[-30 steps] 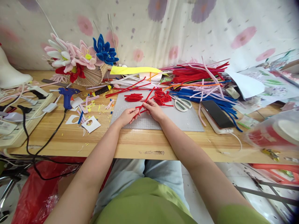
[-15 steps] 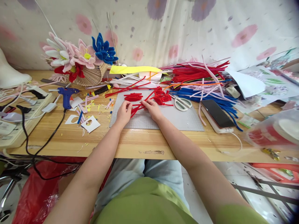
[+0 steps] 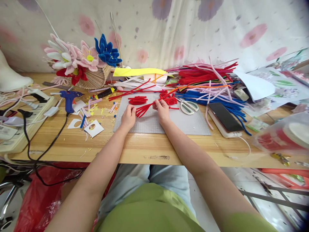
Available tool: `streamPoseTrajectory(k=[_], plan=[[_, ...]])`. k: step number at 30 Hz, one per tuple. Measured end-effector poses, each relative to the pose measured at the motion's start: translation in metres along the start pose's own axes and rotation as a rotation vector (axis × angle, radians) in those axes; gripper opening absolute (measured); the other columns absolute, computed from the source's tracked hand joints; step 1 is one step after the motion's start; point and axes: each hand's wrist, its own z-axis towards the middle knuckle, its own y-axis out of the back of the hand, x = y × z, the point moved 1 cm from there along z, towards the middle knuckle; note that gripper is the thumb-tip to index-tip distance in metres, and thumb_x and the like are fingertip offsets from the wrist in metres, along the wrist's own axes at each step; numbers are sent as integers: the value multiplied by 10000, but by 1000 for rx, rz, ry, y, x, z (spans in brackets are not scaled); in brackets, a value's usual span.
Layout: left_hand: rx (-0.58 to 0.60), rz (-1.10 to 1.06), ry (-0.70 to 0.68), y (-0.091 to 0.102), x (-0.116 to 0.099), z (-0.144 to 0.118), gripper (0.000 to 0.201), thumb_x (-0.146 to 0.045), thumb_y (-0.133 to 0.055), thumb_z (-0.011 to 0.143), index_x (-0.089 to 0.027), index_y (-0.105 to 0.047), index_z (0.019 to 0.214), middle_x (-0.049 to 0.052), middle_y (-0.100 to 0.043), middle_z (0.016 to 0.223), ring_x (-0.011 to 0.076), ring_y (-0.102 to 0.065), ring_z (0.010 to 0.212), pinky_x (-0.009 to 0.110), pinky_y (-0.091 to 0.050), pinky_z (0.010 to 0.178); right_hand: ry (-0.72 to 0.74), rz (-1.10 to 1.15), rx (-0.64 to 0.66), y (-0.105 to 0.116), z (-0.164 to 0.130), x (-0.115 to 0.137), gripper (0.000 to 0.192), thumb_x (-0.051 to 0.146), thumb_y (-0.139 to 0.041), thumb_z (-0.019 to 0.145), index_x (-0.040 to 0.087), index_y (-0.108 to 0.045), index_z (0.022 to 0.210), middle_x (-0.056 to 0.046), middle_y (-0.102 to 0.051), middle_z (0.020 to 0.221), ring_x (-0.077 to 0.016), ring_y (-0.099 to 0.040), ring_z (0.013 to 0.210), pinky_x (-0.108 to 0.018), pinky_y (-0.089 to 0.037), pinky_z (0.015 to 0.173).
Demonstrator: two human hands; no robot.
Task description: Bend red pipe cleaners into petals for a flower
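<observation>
Both hands are working a bundle of red pipe cleaners (image 3: 144,109) over the grey mat (image 3: 193,124). Since a second ago the left hand (image 3: 128,116) has slid toward the bundle's left end and is now pinching it, fingers closed. The right hand (image 3: 162,109) has lifted slightly and is gripping the right end, where loose stems are fanning out toward the folded red pieces (image 3: 138,100). The bundle is now stretching straighter between the hands, just above the mat, so it looks like the strands are being lined up. Scissors (image 3: 189,106) are lying to the right, untouched.
</observation>
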Motion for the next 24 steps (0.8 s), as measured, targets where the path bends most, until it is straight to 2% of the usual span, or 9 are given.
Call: streamPoseTrajectory(k=[3,7,10,13,15,17,19,24], plan=[[103,-182,15,-2,0,5,103,-233,-524,791,-194,-508,697,-34,-522,626,118,-484,620,244,-380,641,17,33,32,0,3,0,324,483,-614,711,193,-471,690,51,-527,624,-79,-538,605,-247,-486,665],[115,-445,73,-4,-9,10,162,-328,-610,738,-179,-554,711,-22,-580,666,108,-532,656,233,-418,654,8,0,239,-6,0,4,407,550,-656,646,194,-460,681,53,-523,600,-92,-552,570,-265,-497,626],[215,-492,107,-7,-16,10,253,-386,-705,643,-167,-603,717,-23,-592,648,100,-518,612,227,-419,607,6,-55,374,-12,-4,8,439,577,-652,641,194,-438,657,54,-503,567,-92,-535,545,-261,-487,591],[320,-519,162,-10,-17,8,304,-425,-731,600,-153,-632,693,-19,-588,616,89,-486,554,219,-398,535,35,-43,398,-18,-6,13,403,547,-645,666,201,-448,722,61,-507,605,-79,-515,578,-240,-477,601],[311,-571,197,-11,-17,7,310,-423,-737,590,-151,-636,700,-11,-604,645,93,-500,571,220,-410,536,28,-6,396,-20,-6,14,396,512,-659,665,219,-456,836,62,-542,669,-82,-533,634,-232,-473,621],[240,-635,219,-11,-17,7,296,-400,-733,598,-157,-632,735,-3,-627,709,105,-534,626,230,-441,571,-1,38,396,-20,-7,14,443,473,-690,645,236,-436,921,56,-576,736,-89,-557,689,-232,-470,643],[161,-673,228,-11,-18,8,260,-360,-719,622,-163,-619,759,-3,-632,741,110,-548,661,236,-457,599,-21,53,417,-19,-8,12,470,431,-728,614,232,-440,927,49,-581,763,-91,-561,707,-230,-460,654],[123,-617,213,-11,-16,7,122,-264,-649,704,-164,-583,723,-22,-597,684,90,-514,617,211,-427,590,-161,-18,648,-16,-15,6,443,418,-748,592,197,-496,882,39,-562,702,-94,-519,619,-229,-401,570]])
